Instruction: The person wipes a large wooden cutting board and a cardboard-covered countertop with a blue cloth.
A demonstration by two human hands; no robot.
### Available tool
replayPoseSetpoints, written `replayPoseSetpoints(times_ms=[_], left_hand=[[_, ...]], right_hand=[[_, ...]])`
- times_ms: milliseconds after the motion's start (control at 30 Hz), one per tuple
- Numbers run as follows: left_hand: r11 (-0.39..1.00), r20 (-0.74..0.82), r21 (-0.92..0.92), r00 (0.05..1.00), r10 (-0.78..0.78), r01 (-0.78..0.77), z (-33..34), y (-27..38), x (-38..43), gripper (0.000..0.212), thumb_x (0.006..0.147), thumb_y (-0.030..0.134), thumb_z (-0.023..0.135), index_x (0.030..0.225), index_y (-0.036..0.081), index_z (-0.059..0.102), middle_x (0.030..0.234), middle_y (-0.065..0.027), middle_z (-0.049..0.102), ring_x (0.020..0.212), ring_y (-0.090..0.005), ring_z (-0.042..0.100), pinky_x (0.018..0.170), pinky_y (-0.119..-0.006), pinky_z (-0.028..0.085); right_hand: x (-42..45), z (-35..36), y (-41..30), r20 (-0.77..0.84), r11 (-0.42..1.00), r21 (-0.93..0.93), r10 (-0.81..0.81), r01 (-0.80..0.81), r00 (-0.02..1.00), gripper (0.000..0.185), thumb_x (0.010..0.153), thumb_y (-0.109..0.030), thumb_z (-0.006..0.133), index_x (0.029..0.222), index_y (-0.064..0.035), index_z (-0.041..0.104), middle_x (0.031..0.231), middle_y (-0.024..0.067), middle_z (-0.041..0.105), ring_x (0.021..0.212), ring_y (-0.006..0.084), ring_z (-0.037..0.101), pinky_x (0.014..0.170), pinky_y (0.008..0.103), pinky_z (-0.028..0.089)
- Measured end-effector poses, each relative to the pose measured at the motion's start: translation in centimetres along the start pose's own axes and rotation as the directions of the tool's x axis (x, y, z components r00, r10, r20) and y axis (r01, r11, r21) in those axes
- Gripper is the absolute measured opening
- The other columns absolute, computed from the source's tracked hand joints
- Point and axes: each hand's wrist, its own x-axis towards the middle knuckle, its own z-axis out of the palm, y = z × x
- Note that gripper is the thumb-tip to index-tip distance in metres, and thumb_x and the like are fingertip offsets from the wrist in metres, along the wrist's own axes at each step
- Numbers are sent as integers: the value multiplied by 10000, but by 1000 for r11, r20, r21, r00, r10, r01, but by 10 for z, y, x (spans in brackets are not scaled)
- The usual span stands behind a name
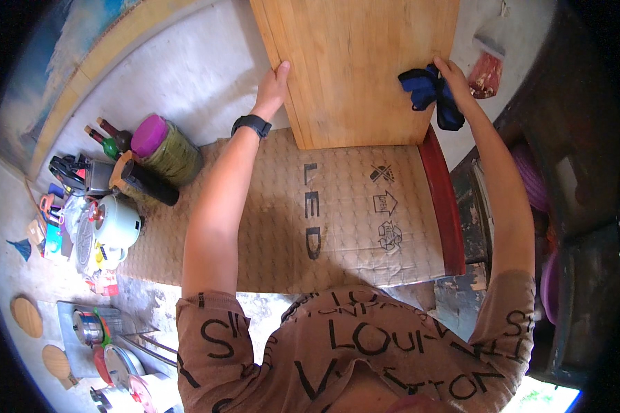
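Observation:
A large wooden board [356,72] stands upright at the far side of a table covered with a flattened cardboard sheet [268,222]. My left hand [274,88] grips the board's left edge, thumb on its front face and the fingers hidden behind. At the opposite edge my right hand [452,77] holds the board, with a blue and black cloth item [426,90] hanging beside the palm across the board's face. What kind of item it is I cannot tell. A black watch is on my left wrist.
Left on the table stand a purple-lidded jar [173,149], a dark cylinder [150,183], bottles [108,144] and a pale electric pot [116,222]. A red strip [447,222] edges the table's right end. Pots [124,361] are at lower left; a dark shelf [594,206] is at right.

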Motion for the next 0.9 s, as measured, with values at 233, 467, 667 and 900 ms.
replayPoseSetpoints(times_ms=[233,467,667,900], left_hand=[[991,-153,59,982,-108,118,2,15,-13,716,885,488,482,1281,-99,374,1240,-292,498,1157,-392,486,953,-401,388],[956,9,-114,963,-270,269,-55,31,-74,574,922,472,444,1172,-44,478,1126,-220,570,1034,-275,566,850,-350,454],[663,621,-422,730,-286,619,-55,83,-225,481,940,430,457,1167,11,527,1069,-167,600,1007,-245,598,862,-365,511],[478,525,-648,802,-284,594,-35,97,-360,530,947,388,478,1318,19,388,1302,-106,468,1170,-196,485,1001,-356,381]], right_hand=[[7,-14,17,-265,846,-529,-91,-66,960,764,851,-570,484,1214,102,504,1173,234,564,1087,290,532,930,339,385],[-78,-20,-46,41,912,314,263,-263,964,613,872,-473,542,1206,41,542,1101,140,619,986,232,591,912,321,427],[-184,48,-68,593,364,743,27,-561,804,594,866,-400,553,1280,19,474,1227,139,567,1087,231,572,914,340,467],[-309,138,-117,818,71,460,355,-885,454,436,784,-363,626,1062,-28,598,891,101,645,759,198,625,710,299,523]])
